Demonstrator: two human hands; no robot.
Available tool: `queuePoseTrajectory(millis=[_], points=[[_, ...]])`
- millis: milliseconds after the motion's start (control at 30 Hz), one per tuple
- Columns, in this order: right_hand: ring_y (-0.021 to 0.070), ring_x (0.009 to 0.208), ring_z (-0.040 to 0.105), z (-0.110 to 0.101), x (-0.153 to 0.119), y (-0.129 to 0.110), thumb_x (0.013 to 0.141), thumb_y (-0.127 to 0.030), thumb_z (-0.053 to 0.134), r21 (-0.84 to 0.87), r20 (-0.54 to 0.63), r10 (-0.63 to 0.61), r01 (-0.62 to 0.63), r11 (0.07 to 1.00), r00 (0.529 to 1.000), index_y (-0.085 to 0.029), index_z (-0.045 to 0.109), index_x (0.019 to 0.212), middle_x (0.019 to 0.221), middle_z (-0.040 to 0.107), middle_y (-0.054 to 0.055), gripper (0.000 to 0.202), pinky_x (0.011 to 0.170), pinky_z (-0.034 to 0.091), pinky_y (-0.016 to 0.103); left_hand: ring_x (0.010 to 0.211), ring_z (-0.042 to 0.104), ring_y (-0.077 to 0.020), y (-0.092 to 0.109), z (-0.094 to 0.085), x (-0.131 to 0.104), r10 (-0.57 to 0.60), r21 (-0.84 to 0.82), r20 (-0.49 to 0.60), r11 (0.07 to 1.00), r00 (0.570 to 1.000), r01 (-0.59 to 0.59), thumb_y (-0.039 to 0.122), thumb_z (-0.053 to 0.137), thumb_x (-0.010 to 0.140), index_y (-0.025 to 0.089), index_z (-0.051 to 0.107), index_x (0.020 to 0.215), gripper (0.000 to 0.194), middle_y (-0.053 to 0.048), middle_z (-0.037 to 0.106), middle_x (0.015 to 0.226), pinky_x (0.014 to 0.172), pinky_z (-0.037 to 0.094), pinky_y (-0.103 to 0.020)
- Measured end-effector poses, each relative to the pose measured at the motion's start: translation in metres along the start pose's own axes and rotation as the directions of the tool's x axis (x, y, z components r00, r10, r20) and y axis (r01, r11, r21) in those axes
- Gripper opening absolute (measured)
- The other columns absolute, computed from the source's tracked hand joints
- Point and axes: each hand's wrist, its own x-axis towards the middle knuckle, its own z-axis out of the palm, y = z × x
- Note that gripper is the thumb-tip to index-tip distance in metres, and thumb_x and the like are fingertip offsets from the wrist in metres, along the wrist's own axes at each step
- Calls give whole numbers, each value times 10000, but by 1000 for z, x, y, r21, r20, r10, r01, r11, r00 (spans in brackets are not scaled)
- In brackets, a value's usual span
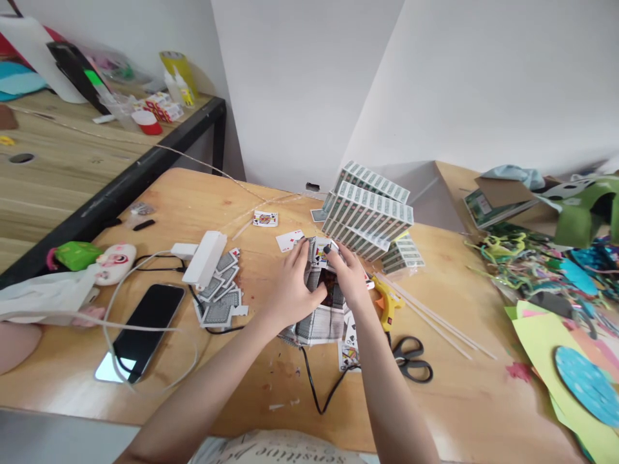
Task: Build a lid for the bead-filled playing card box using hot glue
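A small box-like structure made of playing cards [319, 325] stands on the wooden table in front of me, with an opening in its middle. My left hand [290, 287] grips its left side, thumb reaching across toward the opening. From the right, my right hand [349, 277] presses its fingers on the far upper edge, by a face card. Just right of the structure lies a yellow glue gun [388, 304], partly behind my right hand. More cards lie around it: a red-suit card [289, 241], a face card [265, 219] and a spread of face-down cards [222, 308].
Stacked card boxes [370, 209] rise behind my hands. Black scissors [412, 359] and thin glue sticks [440, 319] lie right. At left are a phone [142, 332], a white power strip [206, 259] and looping cables. Coloured paper [541, 348] covers the right edge.
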Motion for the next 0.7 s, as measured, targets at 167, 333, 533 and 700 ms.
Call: queuePoseTrajectory(millis=[167,333,533,700], points=[[246,1113,548,1,0,-2,732,-463,563,12,0,-14,14,1000,1000,-242,656,1097,1127,654,37,437,979,411,401,1381,238,-270,1,2,1,55,0,-57,998,997,-55,234,545,743,171,224,1413,745,-133,286,1474,1132,255,-460],[246,1136,536,3,0,3,734,-474,570,-4,-41,-28,28,1000,999,-223,651,1115,1139,648,59,463,992,406,407,1369,259,-266,3,4,0,44,-2,-60,999,997,-45,231,567,727,147,251,1390,739,-146,300,1463,1127,266,-452],[232,1055,589,-2,0,14,750,-504,573,45,-25,-37,38,998,999,-247,618,1159,1106,656,53,486,913,470,393,1360,268,-273,-1,-3,9,40,-173,-56,984,998,-49,336,624,735,180,368,1298,638,-134,307,1453,1123,249,-466],[226,1051,570,-11,-1,16,785,-512,541,-3,-31,-146,146,989,989,-263,603,1130,1096,645,47,431,891,467,404,1239,449,-254,-28,-7,29,-65,-538,188,828,980,158,360,581,785,245,390,1280,543,-86,421,1389,1034,379,-454]])
